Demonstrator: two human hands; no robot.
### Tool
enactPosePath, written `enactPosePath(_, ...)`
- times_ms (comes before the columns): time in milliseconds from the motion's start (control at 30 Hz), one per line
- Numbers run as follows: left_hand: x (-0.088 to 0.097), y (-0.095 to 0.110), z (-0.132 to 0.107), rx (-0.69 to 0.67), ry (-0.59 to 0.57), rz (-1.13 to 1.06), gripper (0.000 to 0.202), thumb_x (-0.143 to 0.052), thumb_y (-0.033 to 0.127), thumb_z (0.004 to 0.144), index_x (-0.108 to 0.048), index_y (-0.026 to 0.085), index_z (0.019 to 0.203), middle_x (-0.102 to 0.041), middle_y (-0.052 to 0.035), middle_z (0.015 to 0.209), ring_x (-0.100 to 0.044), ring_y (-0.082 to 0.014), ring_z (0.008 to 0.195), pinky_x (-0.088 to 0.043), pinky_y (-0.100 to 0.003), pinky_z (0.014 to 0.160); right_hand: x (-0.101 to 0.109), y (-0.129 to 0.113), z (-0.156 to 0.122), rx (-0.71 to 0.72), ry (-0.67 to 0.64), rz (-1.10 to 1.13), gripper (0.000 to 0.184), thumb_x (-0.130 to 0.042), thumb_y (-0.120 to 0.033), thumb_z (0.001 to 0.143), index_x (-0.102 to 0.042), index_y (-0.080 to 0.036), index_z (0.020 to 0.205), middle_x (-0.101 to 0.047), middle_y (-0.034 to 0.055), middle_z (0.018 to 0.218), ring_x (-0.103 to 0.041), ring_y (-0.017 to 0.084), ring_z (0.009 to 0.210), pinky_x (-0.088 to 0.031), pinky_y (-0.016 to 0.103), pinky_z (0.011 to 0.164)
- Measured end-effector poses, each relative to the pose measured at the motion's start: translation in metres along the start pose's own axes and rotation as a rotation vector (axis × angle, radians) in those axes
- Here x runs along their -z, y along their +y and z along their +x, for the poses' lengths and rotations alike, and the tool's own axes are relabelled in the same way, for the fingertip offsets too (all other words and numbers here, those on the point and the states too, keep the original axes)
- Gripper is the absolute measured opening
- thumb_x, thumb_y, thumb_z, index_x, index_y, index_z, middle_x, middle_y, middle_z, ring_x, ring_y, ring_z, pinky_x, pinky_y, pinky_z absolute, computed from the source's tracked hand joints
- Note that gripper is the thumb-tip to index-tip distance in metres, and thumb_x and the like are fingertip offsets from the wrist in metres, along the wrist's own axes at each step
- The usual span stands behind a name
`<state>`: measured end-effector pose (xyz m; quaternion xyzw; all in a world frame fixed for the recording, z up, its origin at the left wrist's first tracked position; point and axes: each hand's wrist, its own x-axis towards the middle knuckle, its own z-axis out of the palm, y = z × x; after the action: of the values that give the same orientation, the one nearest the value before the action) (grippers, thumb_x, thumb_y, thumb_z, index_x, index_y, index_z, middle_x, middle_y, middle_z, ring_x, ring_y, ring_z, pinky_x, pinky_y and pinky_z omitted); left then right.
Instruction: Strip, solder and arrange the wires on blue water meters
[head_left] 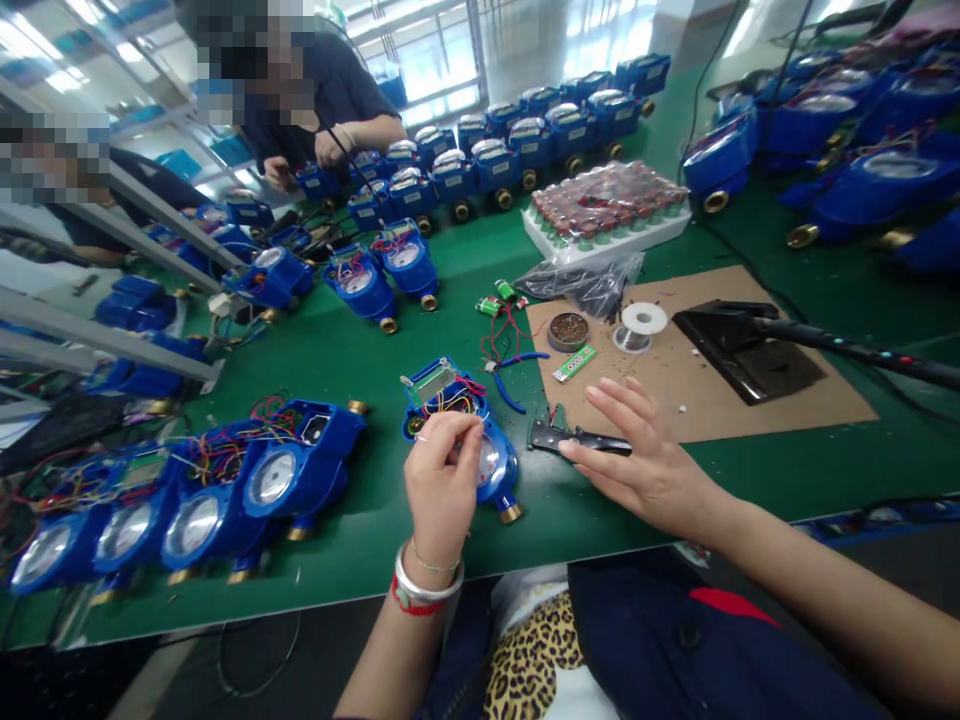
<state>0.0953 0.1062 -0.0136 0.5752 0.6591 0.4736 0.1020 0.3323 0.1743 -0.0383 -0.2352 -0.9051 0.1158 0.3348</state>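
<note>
"Where did the work lie?"

"On a green workbench, close to the front edge: a single blue water meter, its wiring housing open, stood directly beneath and beside the worker's left hand."

"And how would it have handled?"

"As a stiff, fairly weighty piece, by the look of it, smooth enough to slip. The blue flanks of the body offered the surest hold, well away from the open end."

"The fingers?"

"The left thumb and forefinger were drawn together in a pinch; whether a strand lay between them was too small to tell. The right hand was spread wide, gripping nothing, beside the dark handles of a wire stripper."

"That tool?"

"Rigid and light for its size, best taken by the handles."

"And the delicate parts?"

"The small display board looked brittle, better touched by its edges. The brass fitting appeared hard and solid. Smallest came the thin coloured wires, limp and easily tugged loose, best pinched near their ends."
</note>
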Motion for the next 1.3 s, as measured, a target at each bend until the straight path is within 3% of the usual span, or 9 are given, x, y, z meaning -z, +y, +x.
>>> enactPosePath(233, -0.001, 0.0, -0.001, 0.001, 0.003, -0.008, 0.009, -0.058, 0.022, 0.089, -0.066, 0.02, 0.086, -0.064, -0.0011, 0.084, -0.057, -0.013, 0.078, -0.045, -0.026, 0.068, -0.016, 0.017, -0.043, -0.215, -0.357, -0.128, 0.069, -0.064, -0.041, 0.083, -0.037, -0.026, 0.145, -0.043, 0.0124, 0.144, -0.039, 0.036, 0.131, -0.021, 0.065, 0.108)
enactPosePath(400, -0.001, -0.002, -0.002, -0.011, 0.013, -0.02, 0.009, -0.058, 0.019, 0.089, -0.066, 0.02, 0.088, -0.065, -0.0014, 0.086, -0.059, -0.0134, 0.081, -0.047, -0.027, 0.074, -0.023, 0.018, -0.063, -0.35, -0.366, -0.087, 0.06, -0.055, -0.031, 0.085, -0.042, -0.02, 0.142, -0.049, 0.0146, 0.138, -0.044, 0.034, 0.126, -0.036, 0.056, 0.104)
enactPosePath(500, -0.002, -0.002, -0.002, -0.018, 0.019, -0.026, 0.01, -0.057, 0.02, 0.089, -0.067, 0.02, 0.09, -0.066, -0.0021, 0.087, -0.059, -0.014, 0.081, -0.048, -0.028, 0.075, -0.007, 0.015, -0.052, -0.564, -0.335, 0.232, 0.057, -0.056, -0.037, 0.084, -0.046, -0.024, 0.139, -0.052, 0.0117, 0.135, -0.048, 0.034, 0.124, -0.04, 0.056, 0.103)
enactPosePath(600, -0.001, -0.001, -0.001, -0.014, 0.024, -0.044, 0.01, -0.057, 0.02, 0.089, -0.067, 0.02, 0.089, -0.066, -0.0024, 0.087, -0.06, -0.014, 0.08, -0.048, -0.028, 0.074, 0.012, 0.01, -0.033, -0.761, -0.354, 0.887, 0.055, -0.053, -0.044, 0.083, -0.048, -0.028, 0.136, -0.053, 0.0114, 0.135, -0.052, 0.036, 0.12, -0.045, 0.056, 0.097)
enactPosePath(667, 0.0, 0.0, -0.001, -0.005, 0.014, -0.058, 0.01, -0.057, 0.02, 0.088, -0.067, 0.02, 0.088, -0.066, -0.0021, 0.087, -0.06, -0.014, 0.079, -0.048, -0.028, 0.073, 0.017, 0.004, -0.019, -0.787, -0.401, 1.304, 0.056, -0.054, -0.042, 0.08, -0.049, -0.027, 0.134, -0.056, 0.013, 0.131, -0.054, 0.036, 0.118, -0.048, 0.056, 0.094)
enactPosePath(767, 0.002, 0.001, 0.001, 0.022, -0.021, -0.086, 0.009, -0.057, 0.019, 0.088, -0.066, 0.02, 0.087, -0.065, -0.0015, 0.086, -0.058, -0.0137, 0.078, -0.047, -0.027, 0.071, 0.01, -0.005, 0.0, -0.802, -0.482, 1.655, 0.05, -0.058, -0.033, 0.075, -0.053, -0.026, 0.124, -0.062, 0.0116, 0.111, -0.059, 0.032, 0.108, -0.05, 0.053, 0.089)
enactPosePath(900, 0.006, 0.001, 0.002, 0.045, -0.07, -0.113, 0.01, -0.055, 0.02, 0.089, -0.065, 0.02, 0.087, -0.065, -0.0009, 0.086, -0.056, -0.0128, 0.074, -0.043, -0.025, 0.064, -0.007, -0.008, 0.018, -0.836, -0.585, 1.82, 0.035, -0.06, -0.027, 0.08, -0.056, -0.021, 0.114, -0.06, 0.0087, 0.096, -0.061, 0.025, 0.096, -0.049, 0.046, 0.089)
enactPosePath(1067, 0.009, 0.0, 0.003, 0.032, -0.126, -0.138, 0.012, -0.053, 0.021, 0.091, -0.064, 0.02, 0.087, -0.065, -0.0015, 0.088, -0.058, -0.0139, 0.08, -0.045, -0.026, 0.07, -0.015, -0.008, 0.026, -0.803, -0.693, 1.886, 0.034, -0.059, -0.04, 0.084, -0.056, -0.017, 0.109, -0.056, 0.006, 0.086, -0.06, 0.022, 0.084, -0.048, 0.039, 0.082)
enactPosePath(1300, 0.009, -0.002, 0.003, 0.006, -0.127, -0.162, 0.012, -0.053, 0.021, 0.091, -0.062, 0.02, 0.084, -0.065, -0.0015, 0.086, -0.059, -0.014, 0.081, -0.046, -0.027, 0.076, -0.016, -0.014, 0.032, -0.801, -0.683, 1.934, 0.028, -0.052, -0.039, 0.091, -0.057, -0.014, 0.101, -0.052, 0.004, 0.077, -0.055, 0.017, 0.069, -0.041, 0.031, 0.067)
